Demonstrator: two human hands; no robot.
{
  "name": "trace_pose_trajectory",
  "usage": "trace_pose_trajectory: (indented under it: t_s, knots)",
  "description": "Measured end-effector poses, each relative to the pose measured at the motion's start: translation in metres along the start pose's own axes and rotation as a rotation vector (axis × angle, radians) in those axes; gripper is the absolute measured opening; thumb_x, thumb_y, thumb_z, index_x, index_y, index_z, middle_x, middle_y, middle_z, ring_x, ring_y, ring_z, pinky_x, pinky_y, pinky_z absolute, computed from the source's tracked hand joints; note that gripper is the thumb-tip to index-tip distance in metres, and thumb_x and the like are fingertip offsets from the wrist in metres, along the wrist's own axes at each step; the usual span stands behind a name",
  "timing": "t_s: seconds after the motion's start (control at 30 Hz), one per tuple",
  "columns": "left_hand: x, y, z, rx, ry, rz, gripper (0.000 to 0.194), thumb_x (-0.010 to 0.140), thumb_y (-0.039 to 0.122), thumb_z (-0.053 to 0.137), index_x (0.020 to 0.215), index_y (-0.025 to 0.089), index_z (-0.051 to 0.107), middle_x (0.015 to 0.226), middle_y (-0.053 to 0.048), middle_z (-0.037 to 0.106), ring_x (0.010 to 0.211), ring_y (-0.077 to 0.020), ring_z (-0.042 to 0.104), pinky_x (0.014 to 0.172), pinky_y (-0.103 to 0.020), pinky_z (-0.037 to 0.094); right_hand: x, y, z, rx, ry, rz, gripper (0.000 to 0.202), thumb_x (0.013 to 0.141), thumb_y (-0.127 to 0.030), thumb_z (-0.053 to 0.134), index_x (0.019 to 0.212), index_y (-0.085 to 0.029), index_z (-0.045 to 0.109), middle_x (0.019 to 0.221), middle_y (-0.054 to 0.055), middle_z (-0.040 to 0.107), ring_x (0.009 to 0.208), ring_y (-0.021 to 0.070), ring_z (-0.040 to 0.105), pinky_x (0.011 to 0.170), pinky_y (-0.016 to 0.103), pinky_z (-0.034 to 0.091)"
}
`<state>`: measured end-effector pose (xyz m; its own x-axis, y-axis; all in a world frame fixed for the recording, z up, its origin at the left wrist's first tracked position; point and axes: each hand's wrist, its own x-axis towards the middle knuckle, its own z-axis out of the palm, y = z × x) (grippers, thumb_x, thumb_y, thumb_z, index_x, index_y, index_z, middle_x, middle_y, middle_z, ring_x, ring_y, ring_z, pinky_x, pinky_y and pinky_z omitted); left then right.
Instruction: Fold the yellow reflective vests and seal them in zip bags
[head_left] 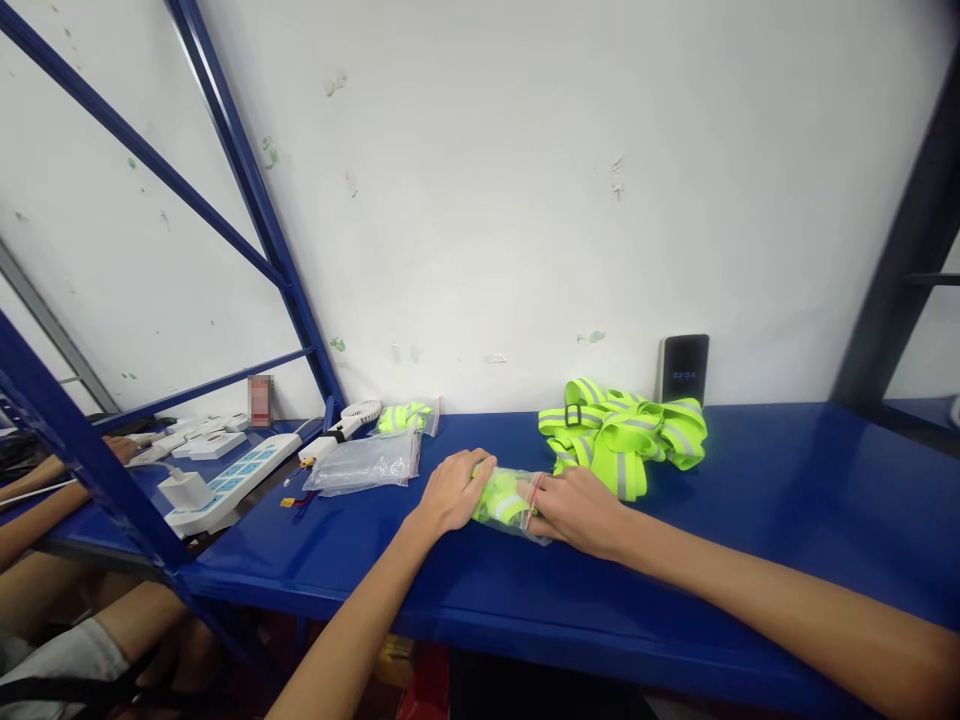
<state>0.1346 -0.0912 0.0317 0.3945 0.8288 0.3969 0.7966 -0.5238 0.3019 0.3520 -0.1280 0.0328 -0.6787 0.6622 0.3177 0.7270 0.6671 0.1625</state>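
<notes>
Holding a clear bag (536, 532) of neon strap (504, 502) between both hands on the blue shelf (795, 480).
The left hand (454, 490) has its fingers closed over one end; the right hand (579, 512) curls narrowly at the red-edged mouth, pinching or reaching inside, I cannot tell. Loose neon straps (622, 450) lie just beyond the right fingers, flat plastic bags (367, 464) left of the left fingers.

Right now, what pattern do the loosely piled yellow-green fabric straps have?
The piled straps have a grey lengthwise stripe, visible in the head view.
</notes>
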Motion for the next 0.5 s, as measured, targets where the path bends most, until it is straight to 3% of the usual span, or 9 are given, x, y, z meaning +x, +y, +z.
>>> trace_pose_trajectory:
  t_s: [0.13, 0.23, 0.33, 0.43, 0.5]
  knots:
    - [-0.014, -0.004, -0.043, 0.044, 0.011, -0.13, 0.054, 0.095, 0.054, 0.025, 0.087, 0.021, 0.066, 0.081, -0.007, 0.068, 0.078, -0.0237, 0.063, 0.071, -0.032, 0.042, -0.021, 0.031, -0.015, 0.233, 0.254, -0.04, 0.021, 0.091, -0.036, 0.049, 0.081, -0.02, 0.06, 0.078, 0.008, 0.065, 0.064, 0.0191, 0.057, 0.058, 0.029, 0.036]
    - [-0.019, -0.005, -0.083, 0.023, 0.02, -0.228, 0.063, 0.093, 0.059, 0.02, 0.086, 0.019, 0.068, 0.085, -0.007, 0.07, 0.081, -0.0248, 0.062, 0.073, -0.032, 0.042, -0.021, 0.047, -0.046, 0.547, 0.464, 0.2, 0.018, 0.088, -0.028, 0.047, 0.076, -0.02, 0.057, 0.075, 0.006, 0.061, 0.067, 0.0192, 0.055, 0.062, 0.031, 0.044]
    - [-0.019, -0.01, -0.119, 0.103, 0.069, -0.338, 0.065, 0.091, 0.062, 0.022, 0.084, 0.017, 0.069, 0.083, -0.008, 0.07, 0.082, -0.0267, 0.061, 0.073, -0.032, 0.042, -0.002, 0.057, -0.089, 1.052, 0.591, 0.537, 0.019, 0.09, -0.023, 0.041, 0.083, -0.018, 0.058, 0.076, 0.006, 0.061, 0.064, 0.0173, 0.057, 0.061, 0.034, 0.051]
    - [-0.019, -0.03, -0.146, 0.258, 0.162, -0.498, 0.065, 0.089, 0.064, 0.023, 0.082, 0.017, 0.067, 0.081, -0.009, 0.069, 0.082, -0.0292, 0.061, 0.07, -0.032, 0.041, 0.024, 0.078, -0.126, 1.423, 0.782, 0.613, 0.018, 0.089, -0.01, 0.037, 0.089, -0.015, 0.054, 0.083, 0.007, 0.062, 0.069, 0.0141, 0.06, 0.069, 0.036, 0.054]
    - [-0.02, -0.051, -0.157, 0.323, 0.256, -0.578, 0.064, 0.09, 0.062, 0.021, 0.083, 0.017, 0.067, 0.08, -0.01, 0.068, 0.081, -0.0296, 0.061, 0.068, -0.032, 0.041, 0.042, 0.101, -0.141, 1.509, 0.963, 0.627, 0.024, 0.09, -0.006, 0.03, 0.098, -0.015, 0.05, 0.092, 0.007, 0.061, 0.072, 0.0117, 0.062, 0.071, 0.035, 0.054]
